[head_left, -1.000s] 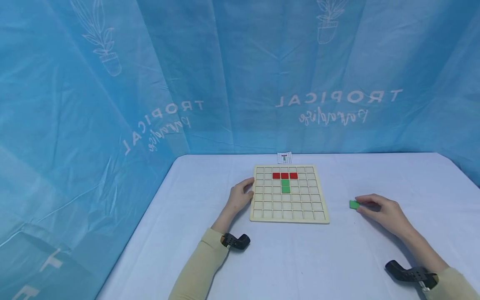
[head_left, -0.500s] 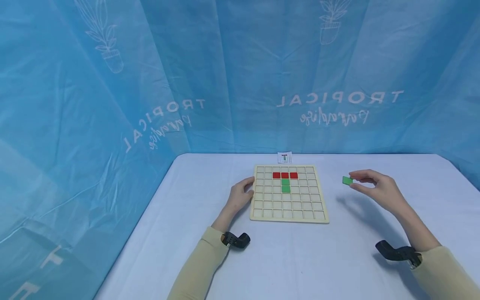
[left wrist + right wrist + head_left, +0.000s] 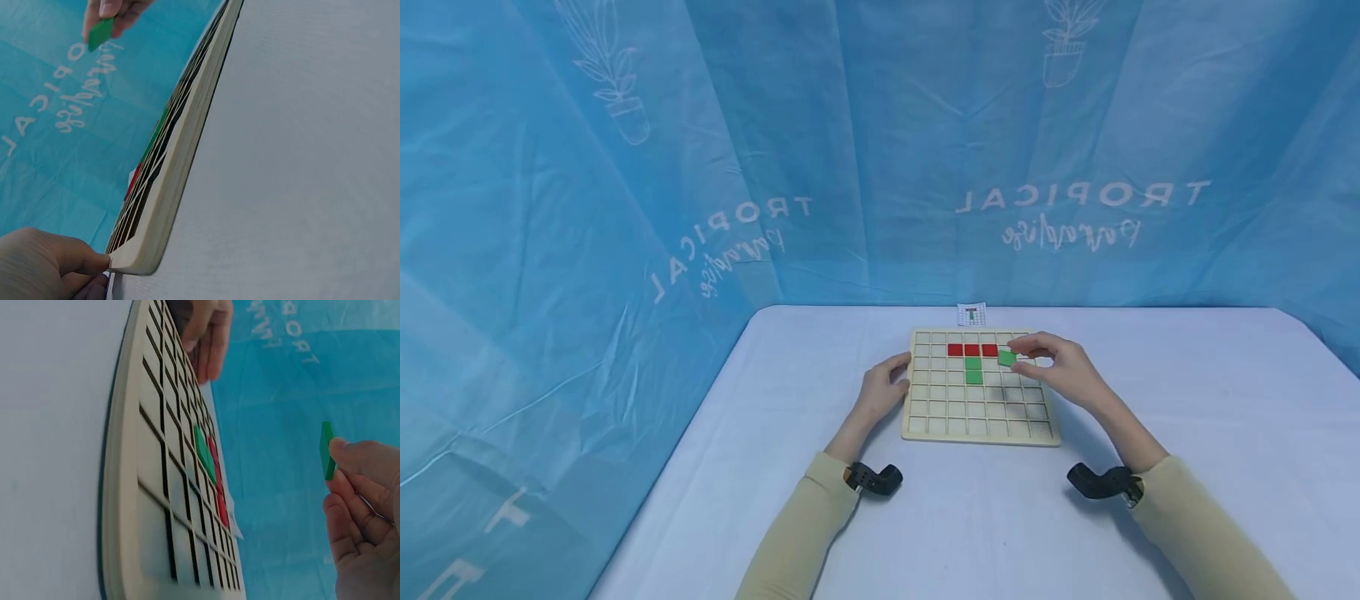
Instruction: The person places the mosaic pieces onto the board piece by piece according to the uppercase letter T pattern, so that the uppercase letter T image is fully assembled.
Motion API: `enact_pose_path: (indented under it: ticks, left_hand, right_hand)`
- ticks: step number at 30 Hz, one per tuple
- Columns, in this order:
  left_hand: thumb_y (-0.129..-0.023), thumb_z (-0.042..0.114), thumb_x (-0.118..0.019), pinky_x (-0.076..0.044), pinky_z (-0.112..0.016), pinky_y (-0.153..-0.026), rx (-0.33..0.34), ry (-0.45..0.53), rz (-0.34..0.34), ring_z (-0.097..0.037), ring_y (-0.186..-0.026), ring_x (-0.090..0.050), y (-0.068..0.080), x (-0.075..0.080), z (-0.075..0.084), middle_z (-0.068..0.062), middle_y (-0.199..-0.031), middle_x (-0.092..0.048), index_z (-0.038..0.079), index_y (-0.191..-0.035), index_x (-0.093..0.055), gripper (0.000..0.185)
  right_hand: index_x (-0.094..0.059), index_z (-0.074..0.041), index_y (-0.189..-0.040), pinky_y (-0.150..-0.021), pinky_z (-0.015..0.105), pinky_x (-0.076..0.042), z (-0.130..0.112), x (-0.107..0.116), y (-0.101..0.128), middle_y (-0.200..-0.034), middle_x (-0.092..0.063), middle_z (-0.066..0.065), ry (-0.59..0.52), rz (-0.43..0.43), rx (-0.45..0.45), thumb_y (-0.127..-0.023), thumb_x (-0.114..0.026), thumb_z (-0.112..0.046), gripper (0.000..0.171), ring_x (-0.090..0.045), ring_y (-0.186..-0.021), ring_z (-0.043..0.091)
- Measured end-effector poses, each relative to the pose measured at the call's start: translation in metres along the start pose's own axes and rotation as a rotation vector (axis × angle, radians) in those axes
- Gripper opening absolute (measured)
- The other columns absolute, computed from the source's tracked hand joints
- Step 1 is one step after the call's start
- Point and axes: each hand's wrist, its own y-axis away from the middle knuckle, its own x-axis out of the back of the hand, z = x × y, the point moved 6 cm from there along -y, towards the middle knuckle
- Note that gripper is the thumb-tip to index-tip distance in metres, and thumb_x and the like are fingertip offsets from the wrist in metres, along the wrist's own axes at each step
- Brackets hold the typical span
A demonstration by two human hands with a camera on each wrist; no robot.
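Right hand (image 3: 1063, 367) up over the board, thumb and fingertips pinching a green tile (image 3: 1007, 358) by its edges, the rest of the fingers loosely curled. From the right wrist view, tile (image 3: 325, 450) held clear above the grid, not yet touching it, flat face turned sideways to the lens. Left hand (image 3: 883, 390) down on the bench (image 3: 1187, 392), fingers curled against the left edge of the wooden grid board (image 3: 981, 427), thumb and fingertip nipping its corner in the left wrist view (image 3: 134, 253), steadying it. Tile looks thin, stiff and very light, probably smooth plastic or painted wood, so likely a bit slippery between bare fingertips; best taken just as now, by two opposite edges, leaving the underside free to drop into a cell. No sign of fragility. Board looks rigid and far heavier than the tile, still prone to sliding on the smooth cloth, hence the bracing hand at its edge. Already seated in the grid: three red tiles (image 3: 972, 350) in a row, two green tiles (image 3: 973, 370) in a column below the middle one. Beyond the far edge, a small pattern card (image 3: 972, 315) propped up, blue printed backdrop (image 3: 850, 167) all round.
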Motion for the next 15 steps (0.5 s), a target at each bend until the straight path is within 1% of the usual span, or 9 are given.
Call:
enact_pose_path:
  ticks: [1,4,7,11,15]
  left_hand:
    - [-0.087,-0.001,-0.055,-0.034,-0.03,-0.107,0.003,0.002,-0.001,-0.021,-0.129,-0.043,0.0,0.0,0.0,-0.01,-0.137,-0.05,0.002,-0.135,-0.049,0.048]
    - [-0.087,-0.001,-0.055,-0.034,-0.03,-0.107,0.004,0.004,-0.008,-0.02,-0.129,-0.042,0.0,-0.001,-0.001,-0.01,-0.137,-0.05,0.002,-0.135,-0.049,0.049]
    - [-0.087,0.0,-0.056,-0.035,-0.03,-0.107,0.001,0.002,-0.007,-0.021,-0.129,-0.043,-0.001,-0.001,-0.001,-0.01,-0.137,-0.05,0.002,-0.135,-0.049,0.049]
    - [-0.087,0.0,-0.056,-0.035,-0.03,-0.107,0.003,0.003,-0.001,-0.021,-0.128,-0.043,-0.001,0.0,-0.001,-0.01,-0.137,-0.05,0.002,-0.135,-0.049,0.048]
    - [-0.088,0.0,-0.056,-0.035,-0.03,-0.107,0.016,0.008,-0.002,-0.021,-0.129,-0.043,0.0,0.001,-0.001,-0.01,-0.137,-0.05,0.002,-0.135,-0.049,0.048]
  right_hand:
    - [-0.064,-0.005,-0.117,-0.09,0.055,-0.046,-0.004,-0.005,-0.002,-0.117,-0.061,0.012,-0.01,-0.022,-0.001,-0.084,-0.072,-0.025,0.039,-0.055,-0.105,0.031]
    - [-0.064,-0.005,-0.117,-0.091,0.052,-0.047,-0.01,-0.019,-0.007,-0.116,-0.062,0.01,-0.038,-0.05,-0.019,-0.084,-0.073,-0.018,0.037,-0.056,-0.104,0.029]
    - [-0.064,-0.005,-0.116,-0.091,0.049,-0.048,-0.011,-0.03,-0.009,-0.112,-0.064,0.009,-0.063,-0.067,-0.002,-0.083,-0.073,-0.014,0.035,-0.057,-0.103,0.027]
    - [-0.065,-0.004,-0.114,-0.088,0.044,-0.05,-0.01,-0.043,-0.01,-0.108,-0.066,0.007,-0.06,-0.087,0.031,-0.083,-0.074,-0.016,0.035,-0.058,-0.1,0.025]
    - [-0.065,-0.003,-0.112,-0.087,0.045,-0.051,-0.009,-0.053,-0.006,-0.106,-0.067,0.007,-0.048,-0.112,0.067,-0.083,-0.073,-0.015,0.033,-0.059,-0.099,0.029]
